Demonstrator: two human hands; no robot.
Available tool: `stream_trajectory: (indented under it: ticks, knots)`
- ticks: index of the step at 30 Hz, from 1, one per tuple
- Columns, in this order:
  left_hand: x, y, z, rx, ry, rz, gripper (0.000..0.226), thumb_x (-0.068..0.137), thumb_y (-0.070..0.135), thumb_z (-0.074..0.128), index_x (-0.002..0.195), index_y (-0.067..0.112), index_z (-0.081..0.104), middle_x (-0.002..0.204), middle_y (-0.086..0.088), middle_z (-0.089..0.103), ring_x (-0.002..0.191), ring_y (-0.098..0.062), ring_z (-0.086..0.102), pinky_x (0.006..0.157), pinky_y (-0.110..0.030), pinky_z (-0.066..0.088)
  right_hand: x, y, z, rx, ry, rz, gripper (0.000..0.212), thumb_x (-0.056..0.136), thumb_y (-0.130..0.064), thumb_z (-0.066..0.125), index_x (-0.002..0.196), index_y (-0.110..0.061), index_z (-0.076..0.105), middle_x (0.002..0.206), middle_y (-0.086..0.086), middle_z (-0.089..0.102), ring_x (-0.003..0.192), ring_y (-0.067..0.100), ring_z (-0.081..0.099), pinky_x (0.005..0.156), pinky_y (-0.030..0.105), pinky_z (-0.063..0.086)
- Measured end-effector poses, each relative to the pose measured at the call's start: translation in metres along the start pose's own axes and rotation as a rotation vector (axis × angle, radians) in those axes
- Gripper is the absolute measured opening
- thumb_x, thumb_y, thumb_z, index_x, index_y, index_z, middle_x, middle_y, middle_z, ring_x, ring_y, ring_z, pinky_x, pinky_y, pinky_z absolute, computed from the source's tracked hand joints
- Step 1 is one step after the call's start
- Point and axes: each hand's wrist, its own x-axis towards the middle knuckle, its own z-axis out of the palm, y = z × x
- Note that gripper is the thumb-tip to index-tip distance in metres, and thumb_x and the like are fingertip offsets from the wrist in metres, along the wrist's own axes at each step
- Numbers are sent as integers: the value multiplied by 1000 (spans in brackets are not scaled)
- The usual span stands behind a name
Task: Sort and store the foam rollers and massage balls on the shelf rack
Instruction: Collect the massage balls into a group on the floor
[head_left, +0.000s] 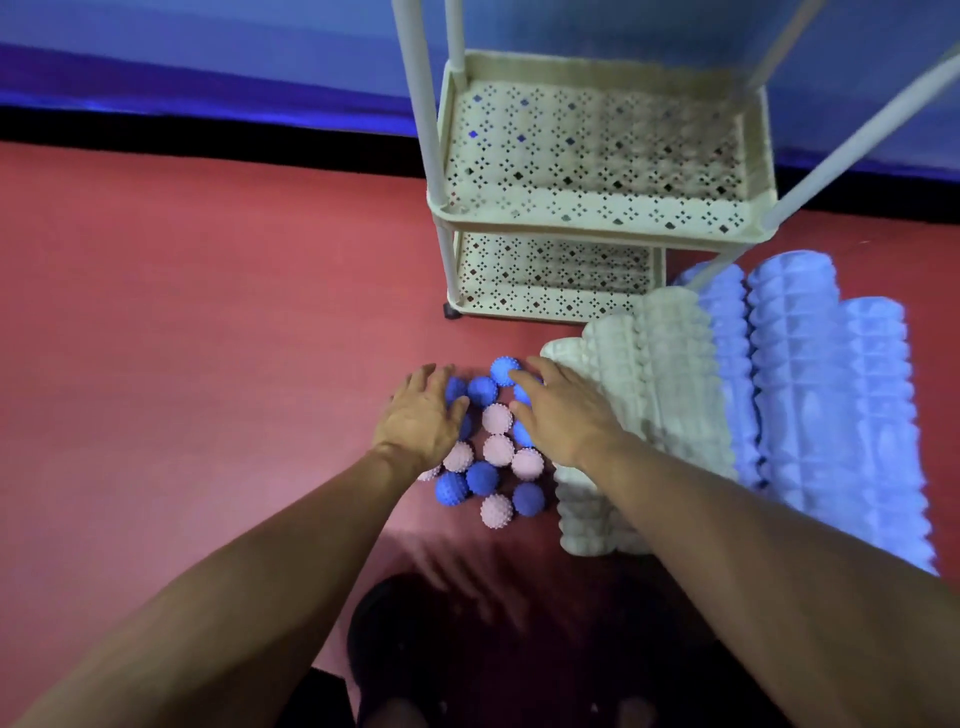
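Both hands reached down over the cluster of spiky balls on the floor: the left hand (422, 415) lay palm-down with its fingers spread and nearly straight over the blue balls at the cluster's far left, and the right hand (558, 415) lay likewise flat, fingers extended, over the blue balls at the far right, neither hand visibly curled round anything. Beneath everything spread the red floor (208, 312), bounded at the back by a black strip and a blue wall (208, 52). On that floor, ahead and to the right, stood the cream shelf rack (597, 213), its perforated upper tray and lower tray both bare, with pale posts rising out of view and a dark caster at the lower left corner. Just right of the rack's base lay the foam rollers side by side, touching one another: three blue foam rollers (810, 374) farthest right and cream foam rollers (654, 395) next to them, the nearest cream one partly hidden under the right forearm. Close against the cream rollers' left side sat the massage balls, packed together: blue massage balls (482, 391) mostly at the far end and a few at the near end, pink massage balls (497, 448) mainly in the middle.
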Motion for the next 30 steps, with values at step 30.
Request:
stream_trajectory:
  ticks: [30]
  knots:
    - [-377, 183, -236, 163, 201, 276, 70, 91, 62, 45, 151, 26, 40, 153, -8, 44, 137, -29, 47, 112, -46, 39, -377, -103, -256, 47, 279, 107, 51, 97, -54, 45, 139, -27, 52, 141, 1, 58, 128, 28, 55, 101, 42, 48]
